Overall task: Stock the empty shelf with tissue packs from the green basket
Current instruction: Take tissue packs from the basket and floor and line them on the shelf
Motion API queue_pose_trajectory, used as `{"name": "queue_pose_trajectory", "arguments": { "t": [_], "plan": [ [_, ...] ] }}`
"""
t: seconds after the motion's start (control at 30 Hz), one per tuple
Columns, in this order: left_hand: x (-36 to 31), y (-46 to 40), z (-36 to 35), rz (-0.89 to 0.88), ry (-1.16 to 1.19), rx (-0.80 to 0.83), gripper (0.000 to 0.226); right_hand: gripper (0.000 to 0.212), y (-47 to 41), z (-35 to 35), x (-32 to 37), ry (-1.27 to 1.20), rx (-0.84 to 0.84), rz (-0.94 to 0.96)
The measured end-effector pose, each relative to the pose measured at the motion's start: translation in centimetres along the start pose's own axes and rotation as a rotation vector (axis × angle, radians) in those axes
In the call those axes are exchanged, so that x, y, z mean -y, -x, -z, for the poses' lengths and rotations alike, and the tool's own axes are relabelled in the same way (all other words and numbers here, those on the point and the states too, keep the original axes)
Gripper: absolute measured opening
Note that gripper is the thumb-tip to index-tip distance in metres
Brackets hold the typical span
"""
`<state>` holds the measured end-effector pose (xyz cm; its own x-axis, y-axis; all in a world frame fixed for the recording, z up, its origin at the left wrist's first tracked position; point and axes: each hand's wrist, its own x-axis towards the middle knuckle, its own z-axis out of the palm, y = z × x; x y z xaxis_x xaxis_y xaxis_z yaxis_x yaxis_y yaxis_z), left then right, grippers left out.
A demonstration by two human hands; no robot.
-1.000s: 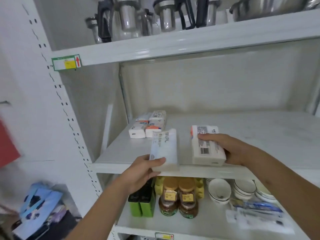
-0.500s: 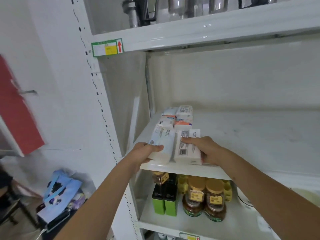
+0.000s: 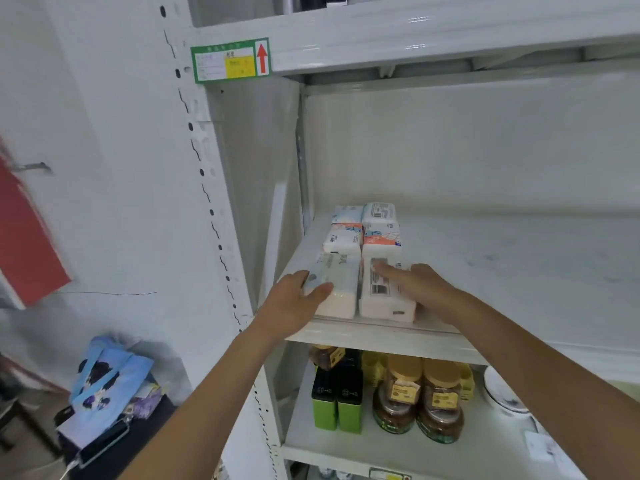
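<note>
On the white shelf (image 3: 502,271), at its left end, two tissue packs lie side by side at the front edge. My left hand (image 3: 294,303) grips the left pack (image 3: 337,289) by its near left corner. My right hand (image 3: 420,285) lies over the right pack (image 3: 381,296), fingers flat on its top and right side. Behind them two more tissue packs (image 3: 363,230) with orange and blue print rest against the shelf's left side. The green basket is out of view.
The shelf below holds green and black tins (image 3: 336,400), brown jars with yellow lids (image 3: 422,400) and a white bowl (image 3: 502,393). A white perforated upright (image 3: 207,188) stands left of the shelf. A blue printed bag (image 3: 104,386) lies lower left. A price label (image 3: 230,60) marks the upper shelf edge.
Both hands have brought their packs leftward along the shelf and set them down side by side in front of the two rear packs. The camera has swung left and down.
</note>
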<state>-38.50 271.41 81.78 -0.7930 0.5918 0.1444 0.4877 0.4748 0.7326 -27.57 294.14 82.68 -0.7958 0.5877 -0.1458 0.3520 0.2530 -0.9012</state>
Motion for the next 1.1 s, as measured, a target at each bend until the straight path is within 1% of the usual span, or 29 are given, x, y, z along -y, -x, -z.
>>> {"name": "queue_pose_trajectory", "arguments": {
  "t": [0.07, 0.13, 0.23, 0.3, 0.33, 0.4, 0.47, 0.57, 0.77, 0.87, 1.0, 1.1],
  "plan": [
    [1.1, 1.6, -0.2, -0.113, -0.113, -0.046, 0.054, 0.052, 1.4, 0.3, -0.6, 0.114, -0.016, 0.076],
    [2.1, 3.6, -0.5, -0.235, -0.249, -0.071, 0.069, 0.057, 2.7, 0.5, -1.6, 0.276, -0.044, 0.223],
    [2.8, 5.6, -1.2, -0.399, -0.525, -0.110, 0.078, 0.084, 5.4, 0.3, -3.6, 0.583, -0.061, 0.445],
    [2.6, 6.2, -2.0, -0.427, -0.653, -0.065, 0.082, 0.085, 6.8, -0.1, -5.0, 0.808, -0.066, 0.589],
    [2.6, 6.2, -2.4, -0.418, -0.687, -0.039, 0.083, 0.085, 7.1, -0.4, -5.5, 0.900, -0.060, 0.624],
    [2.9, 5.9, -3.1, -0.386, -0.732, -0.030, 0.085, 0.087, 7.2, -1.2, -6.3, 1.007, -0.037, 0.620],
    [2.9, 5.3, -3.5, -0.361, -0.732, -0.046, 0.086, 0.089, 6.7, -1.7, -6.6, 1.039, -0.034, 0.615],
    [2.7, 4.0, -3.8, -0.347, -0.669, -0.042, 0.091, 0.094, 5.2, -1.7, -6.6, 1.033, -0.028, 0.623],
    [1.7, 1.2, -4.4, -0.327, -0.625, -0.048, 0.084, 0.102, 2.3, -1.4, -6.1, 0.990, -0.010, 0.598],
    [1.4, 0.8, -4.9, -0.311, -0.597, -0.092, 0.084, 0.102, 1.5, -1.3, -5.9, 0.963, -0.001, 0.587],
    [1.2, 0.9, -5.6, -0.300, -0.535, -0.133, 0.087, 0.100, 1.2, -1.5, -6.6, 0.920, -0.056, 0.624],
    [2.0, 1.5, -6.7, -0.310, -0.476, -0.146, 0.083, 0.101, 1.2, -1.5, -7.0, 0.896, -0.078, 0.657]
  ]
}}
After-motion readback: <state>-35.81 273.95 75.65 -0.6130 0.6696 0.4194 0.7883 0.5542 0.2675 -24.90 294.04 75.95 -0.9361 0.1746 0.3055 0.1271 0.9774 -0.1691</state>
